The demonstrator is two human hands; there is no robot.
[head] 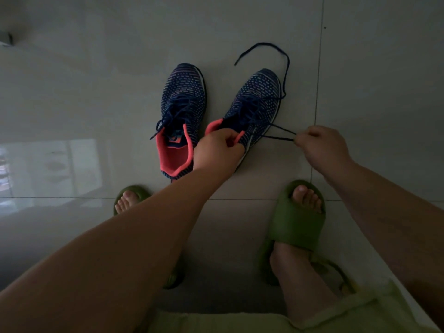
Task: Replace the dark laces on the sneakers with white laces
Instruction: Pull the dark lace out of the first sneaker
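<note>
Left hand (217, 150) grips the right-side sneaker's (254, 104) collar; right hand (322, 146) pinches its dark lace (278, 135), drawn sideways; two sneakers, two green slippers (298, 219) on the tiled floor (96, 92).

Two navy knit sneakers with coral-pink linings stand side by side on the floor, toes pointing away, the left sneaker (183, 109) still fully threaded with its dark lace (176, 111), the right sneaker (255, 104) with its dark lace (286, 75) partly pulled out and trailing in a loop past its toe.
</note>
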